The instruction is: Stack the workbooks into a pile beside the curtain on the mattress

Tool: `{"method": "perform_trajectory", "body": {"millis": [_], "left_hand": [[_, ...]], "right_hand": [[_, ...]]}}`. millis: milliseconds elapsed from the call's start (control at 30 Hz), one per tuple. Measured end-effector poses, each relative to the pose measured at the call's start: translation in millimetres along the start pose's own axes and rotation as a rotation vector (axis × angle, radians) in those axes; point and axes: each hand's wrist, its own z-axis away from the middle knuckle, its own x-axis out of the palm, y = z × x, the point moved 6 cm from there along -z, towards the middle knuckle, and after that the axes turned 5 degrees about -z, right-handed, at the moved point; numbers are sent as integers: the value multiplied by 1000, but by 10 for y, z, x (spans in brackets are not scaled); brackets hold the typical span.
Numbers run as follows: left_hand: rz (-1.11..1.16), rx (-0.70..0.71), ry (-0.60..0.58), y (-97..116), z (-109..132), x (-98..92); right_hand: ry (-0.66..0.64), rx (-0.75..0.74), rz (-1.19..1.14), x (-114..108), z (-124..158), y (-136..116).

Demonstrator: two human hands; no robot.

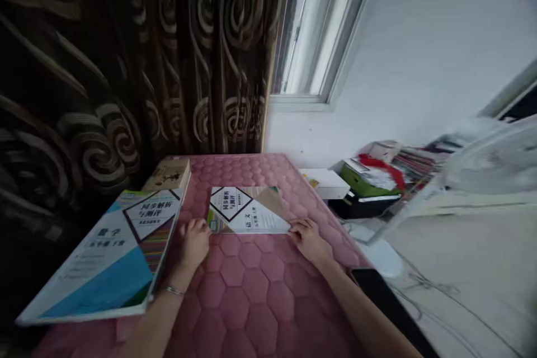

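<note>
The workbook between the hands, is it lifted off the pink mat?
No, the workbook lies flat on the pink mat, with both hands at its near corners.

Both hands (193,240) (308,238) touching workbook (247,211)

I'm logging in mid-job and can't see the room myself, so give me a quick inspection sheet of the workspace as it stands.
Surface: pink quilted mattress, hexagon stitching, mostly bare in front.
Job's things: white workbook lying flat, held at its near corners.
Clutter: large blue workbook at left, a tan book behind it.
Hands: left hand on the workbook's near left corner; right hand on its near right corner; whether fingers are closed on it cannot be told.
Cables: thin cords trailing on the floor at right.
Surroundings: patterned brown curtain, window, stacked boxes and papers, blurred fan.
</note>
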Motion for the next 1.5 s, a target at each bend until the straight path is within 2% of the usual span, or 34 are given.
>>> {"method": "perform_trajectory", "body": {"millis": [100,233,333,400,467,533,600,700,767,867,967,1067,1167,1367,1500], "left_hand": [[34,163,-6,624,-112,-35],[131,414,-85,1455,-322,-12],[125,512,-139,1823,-447,37],[120,541,-147,1890,-471,55],[120,546,-145,1828,-442,57],[119,554,-149,1672,-354,51],[122,568,-145,1447,-212,36],[157,537,-123,1001,51,9],[203,435,-114,658,207,-5],[222,201,-107,186,345,-15],[246,-33,-168,-110,343,20],[334,-200,-257,-183,247,83],[359,-291,-295,-112,139,114],[452,-297,-290,117,-64,150],[523,-337,-300,89,-231,205]], "right_hand": [[33,-32,41,-6,29,-57],[45,-80,94,-29,75,-136],[-1,-101,145,-58,80,-200],[-38,-93,176,-86,47,-244],[-67,-61,201,-112,-24,-289],[-85,-6,218,-131,-128,-331],[-106,39,224,-127,-254,-381],[-146,70,230,-63,-445,-456],[-166,113,247,15,-543,-479],[-199,220,281,183,-612,-505],[-250,298,291,372,-599,-588],[-296,324,281,502,-529,-687],[-318,335,263,526,-380,-723],[-311,394,210,381,121,-615],[-250,427,155,299,248,-549]]}}
